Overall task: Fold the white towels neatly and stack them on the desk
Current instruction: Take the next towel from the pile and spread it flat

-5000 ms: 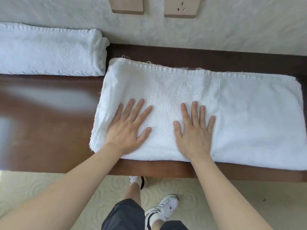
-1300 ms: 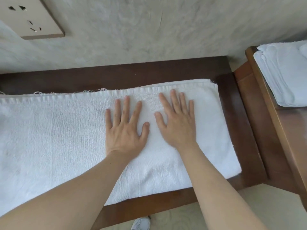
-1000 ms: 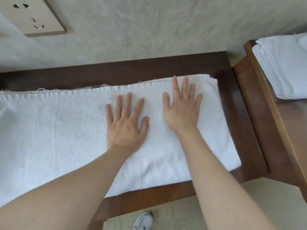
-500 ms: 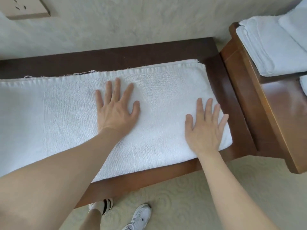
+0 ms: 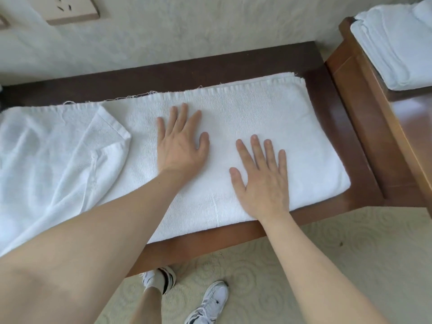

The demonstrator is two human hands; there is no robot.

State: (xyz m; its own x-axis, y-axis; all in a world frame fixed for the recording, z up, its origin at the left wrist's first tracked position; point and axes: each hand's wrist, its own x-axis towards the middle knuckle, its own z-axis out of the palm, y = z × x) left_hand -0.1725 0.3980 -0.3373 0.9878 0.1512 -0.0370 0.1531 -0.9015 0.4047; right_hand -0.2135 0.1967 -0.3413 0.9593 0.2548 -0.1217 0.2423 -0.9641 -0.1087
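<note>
My left hand [image 5: 180,146] and right hand [image 5: 263,181] are lying flat, fingers spread, palms pressing on the white towel [image 5: 245,127] that is stretching along the dark wooden desk [image 5: 327,108]. The left hand is resting near the towel's middle, the right nearer its front edge. The towel's right end is stopping just short of the desk's raised side, a bare strip of wood showing there and along the back by the wall [image 5: 187,31]. At the left, a loose end of the towel [image 5: 77,146] is lying turned over on itself, rumpled. More folded white towels [image 5: 392,47] are sitting on the neighbouring wooden cabinet [image 5: 374,101] to the right. My sneakers [image 5: 208,302] are standing on the pale carpet [image 5: 350,242] below.
</note>
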